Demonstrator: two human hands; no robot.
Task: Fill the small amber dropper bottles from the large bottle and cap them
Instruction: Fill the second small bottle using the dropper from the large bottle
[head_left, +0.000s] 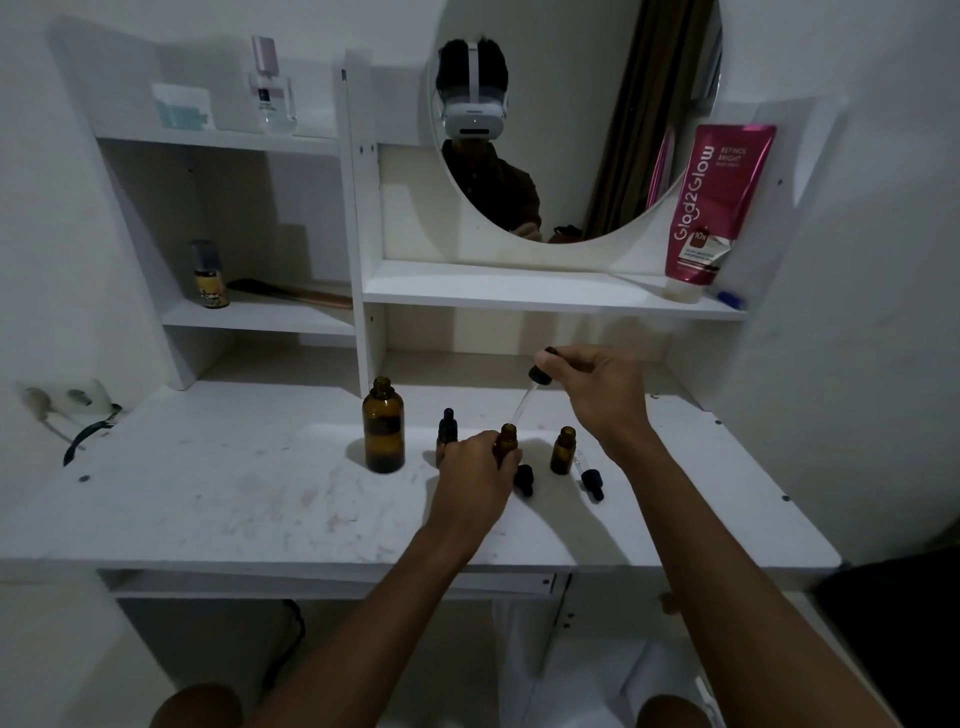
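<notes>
Your left hand (475, 470) is curled round the small bottle (508, 439), fingers wrapped about its body and the open neck left clear. It stands on the desk (234, 478), between a capped bottle (447, 427) on its left and an open bottle (563, 451) on its right. Your right hand (597, 395) pinches the dropper (529, 397) by its black bulb and collar. The glass tube slants down toward the small bottle's mouth. The tip looks to be just above the rim, though the tube is too faint here to say whether it holds liquid.

Treat the tube as the fragile part. It is thin, stiff glass and will likely chip if it knocks the rim, so guide it in straight. Hold by the ribbed collar when you screw down. Any squeeze on the soft bulb would push the contents out.

The small bottle is light and narrow at the base, so it tips easily. Keep your grip low on the body. Smooth glass turns slippery if liquid runs down it.

The large bottle (383, 431) stands uncapped, well left of your hands. It is much the heavier, so take it round the middle, not the neck. A loose dropper (592, 482) and a black cap (524, 479) lie on the desk near the open bottle. Both are round and could roll.
</notes>
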